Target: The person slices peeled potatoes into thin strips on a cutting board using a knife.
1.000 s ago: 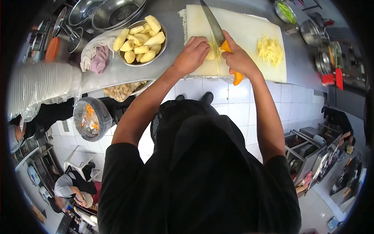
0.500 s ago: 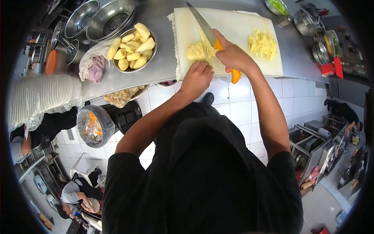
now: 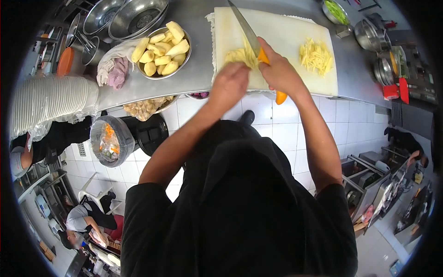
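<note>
A kitchen knife (image 3: 245,28) with an orange handle is gripped in my right hand (image 3: 282,74), its blade pointing up and away over the white cutting board (image 3: 281,34). My left hand (image 3: 229,87), slightly blurred, is at the board's near left part with its fingers curled in; what they hold, if anything, is hidden. Just beyond those fingers lie cut pieces of peeled potato (image 3: 242,56), partly covered by the hand and close to the blade. Toward the board's right side sits a loose pile of thin potato strips (image 3: 316,57).
Left of the board stands a metal bowl of peeled potatoes (image 3: 162,54), with a crumpled cloth (image 3: 115,69) beside it. Large metal bowls (image 3: 138,18) are behind. A lined bin (image 3: 112,141) stands on the floor. Other people (image 3: 85,219) are around the kitchen.
My left hand has shifted slightly left and now covers more of the cut potato, its fingers curled tighter. The knife stays in my right hand, and the whole view has shifted a little.
</note>
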Tool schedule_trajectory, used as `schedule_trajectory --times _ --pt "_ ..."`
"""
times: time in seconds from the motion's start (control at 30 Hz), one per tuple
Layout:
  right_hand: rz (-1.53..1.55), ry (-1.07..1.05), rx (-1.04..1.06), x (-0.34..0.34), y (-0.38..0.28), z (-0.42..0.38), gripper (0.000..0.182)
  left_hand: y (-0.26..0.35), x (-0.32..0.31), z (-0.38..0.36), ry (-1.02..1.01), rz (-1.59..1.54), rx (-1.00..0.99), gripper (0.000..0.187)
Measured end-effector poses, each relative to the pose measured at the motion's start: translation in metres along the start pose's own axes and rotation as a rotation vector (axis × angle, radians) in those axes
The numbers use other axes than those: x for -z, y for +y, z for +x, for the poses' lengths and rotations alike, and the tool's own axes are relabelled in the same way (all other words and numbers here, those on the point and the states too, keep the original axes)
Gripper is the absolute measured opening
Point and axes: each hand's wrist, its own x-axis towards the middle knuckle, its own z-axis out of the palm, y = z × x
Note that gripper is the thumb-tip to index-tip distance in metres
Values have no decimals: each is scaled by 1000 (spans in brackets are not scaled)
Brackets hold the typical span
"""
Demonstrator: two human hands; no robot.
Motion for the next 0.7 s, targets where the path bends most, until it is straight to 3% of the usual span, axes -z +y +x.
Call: schedule_trajectory --times 0.07,0.17,0.37,0.7 --pt "-65 38 23 -17 9 -1 71 -22 13 8 33 12 33 18" --pt "-124 42 2 -29 7 -9 70 -50 12 16 -36 40 -84 23" --pt "-111 4 -54 -34 -11 -49 75 -61 6 21 -224 87 -139 28" --pt "-139 83 -1 -60 3 -64 77 -66 0 16 -189 45 -151 29"
